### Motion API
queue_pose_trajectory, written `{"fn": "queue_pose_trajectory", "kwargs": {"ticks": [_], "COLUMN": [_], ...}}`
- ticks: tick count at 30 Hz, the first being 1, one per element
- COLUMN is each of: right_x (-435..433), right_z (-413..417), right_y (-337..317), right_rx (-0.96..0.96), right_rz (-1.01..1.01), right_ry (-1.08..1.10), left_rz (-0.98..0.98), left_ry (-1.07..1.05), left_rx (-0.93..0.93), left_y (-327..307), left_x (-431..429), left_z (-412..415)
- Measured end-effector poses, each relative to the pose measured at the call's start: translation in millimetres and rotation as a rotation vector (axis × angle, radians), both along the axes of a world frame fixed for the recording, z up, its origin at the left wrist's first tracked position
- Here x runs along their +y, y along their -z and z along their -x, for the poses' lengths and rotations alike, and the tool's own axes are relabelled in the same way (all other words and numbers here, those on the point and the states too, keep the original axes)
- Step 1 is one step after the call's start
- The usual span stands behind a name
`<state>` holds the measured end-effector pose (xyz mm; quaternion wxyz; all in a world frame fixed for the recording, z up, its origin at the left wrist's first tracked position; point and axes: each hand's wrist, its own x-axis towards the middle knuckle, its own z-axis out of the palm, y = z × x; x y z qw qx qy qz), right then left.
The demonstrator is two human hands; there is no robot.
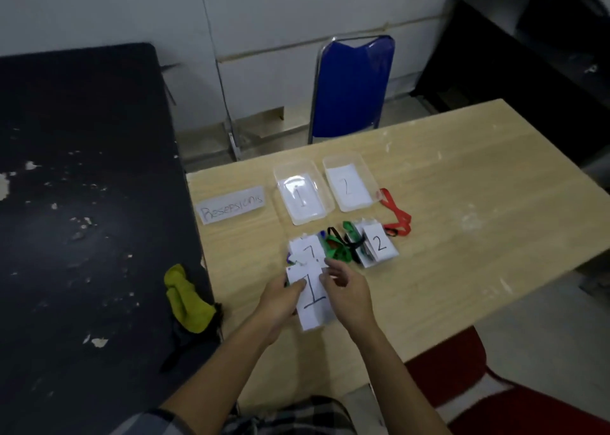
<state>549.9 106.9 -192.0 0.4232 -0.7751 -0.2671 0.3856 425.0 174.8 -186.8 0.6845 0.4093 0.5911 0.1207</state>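
The card marked "1" [312, 297] is gripped by the left hand [280, 297] and pinched by the right hand [346, 294] near the table's [462, 187] left edge. It is best laid flat in the tray labelled "1" [284, 174] (the left one).

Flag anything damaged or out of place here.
The black table has paint chipped off in pale patches. A red lanyard lies apart from the card pile, beside the tray marked 2. A yellow cloth sits crumpled at that table's edge.
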Motion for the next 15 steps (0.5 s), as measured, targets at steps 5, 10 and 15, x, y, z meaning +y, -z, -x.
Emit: {"fn": "queue_pose_trajectory", "kwargs": {"ticks": [5,10,15], "right_x": [15,27,27], "right_z": [-20,-8,-1], "right_y": [20,42,46], "right_rx": [-0.242,-0.238,-0.228], "right_rz": [0.126,0.244,0.207], "right_ry": [0.043,-0.056,-0.07], "left_rz": [-0.057,-0.211,-0.3], "left_ry": [-0.14,-0.067,-0.21], "left_rx": [0.074,0.396,0.382], "left_y": [12,44,48], "left_x": [21,24,17], "left_z": [-31,-44,-47]}}
